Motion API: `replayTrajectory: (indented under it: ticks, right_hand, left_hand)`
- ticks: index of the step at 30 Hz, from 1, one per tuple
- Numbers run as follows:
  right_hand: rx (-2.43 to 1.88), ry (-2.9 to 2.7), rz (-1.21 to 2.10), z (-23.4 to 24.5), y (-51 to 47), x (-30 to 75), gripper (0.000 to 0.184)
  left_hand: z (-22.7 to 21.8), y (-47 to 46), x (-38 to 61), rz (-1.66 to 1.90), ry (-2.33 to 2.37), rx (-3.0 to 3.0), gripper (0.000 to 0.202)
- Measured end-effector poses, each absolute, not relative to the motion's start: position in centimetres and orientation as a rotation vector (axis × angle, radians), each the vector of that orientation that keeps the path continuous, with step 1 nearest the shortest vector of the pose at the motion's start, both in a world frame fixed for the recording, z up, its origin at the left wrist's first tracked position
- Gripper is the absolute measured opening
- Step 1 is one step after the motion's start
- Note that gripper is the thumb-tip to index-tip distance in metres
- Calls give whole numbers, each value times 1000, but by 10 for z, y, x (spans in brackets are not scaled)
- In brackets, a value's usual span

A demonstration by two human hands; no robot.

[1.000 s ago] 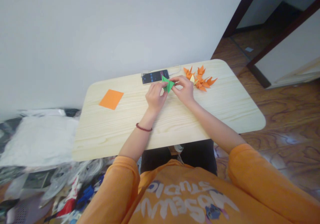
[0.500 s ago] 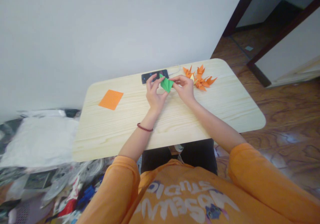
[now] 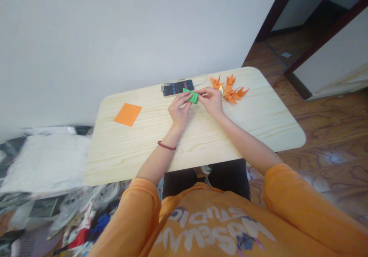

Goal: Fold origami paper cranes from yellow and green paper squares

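Note:
A small piece of folded green origami paper (image 3: 193,97) is held between both hands over the table's far half. My left hand (image 3: 179,109) pinches its left side, fingers on top and thumb below. On the other side, my right hand (image 3: 212,100) grips the right edge between thumb and fingertips. Part of the paper is hidden behind the fingers. Just right of my right hand lies a cluster of folded orange paper cranes (image 3: 231,92) with a yellow piece among them. Behind my left hand lies a phone (image 3: 178,87) with its screen lit.
A flat orange paper square (image 3: 128,114) lies on the left of the pale wooden table (image 3: 138,149). A white cable (image 3: 201,81) runs from the phone near the wall. Left of the table are a white bag (image 3: 47,161) and assorted clutter; a doorway stands at right.
My left fingers have come down and closed over the green paper, which now looks flatter and more covered. My right hand has barely moved.

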State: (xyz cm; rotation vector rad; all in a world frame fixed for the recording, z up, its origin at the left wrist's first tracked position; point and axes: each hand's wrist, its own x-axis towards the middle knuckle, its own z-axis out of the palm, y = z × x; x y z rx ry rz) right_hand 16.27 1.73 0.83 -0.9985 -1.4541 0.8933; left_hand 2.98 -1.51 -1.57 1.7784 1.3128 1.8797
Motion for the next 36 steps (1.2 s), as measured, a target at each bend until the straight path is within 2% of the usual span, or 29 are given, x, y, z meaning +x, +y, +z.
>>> replayTrajectory:
  ticks: [16, 26, 30, 33, 36]
  right_hand:
    - [-1125, -1569, 626, 11, 12, 162, 9]
    - [-1150, -1525, 615, 13, 9, 161, 7]
    - [-1154, -1486, 680, 14, 9, 161, 10]
    - [-1107, -1455, 821, 14, 13, 161, 7]
    - [-1050, -1374, 1002, 12, 19, 161, 12]
  left_hand:
    - [-18, -16, 34, 1906, 1307, 1830, 16]
    - [-18, -18, 36, 1910, 1248, 1769, 12]
    - [-17, -18, 39, 1848, 1308, 1549, 12]
    - [-15, -14, 40, 1821, 1340, 1294, 15]
    - [-13, -8, 38, 1780, 1303, 1081, 22]
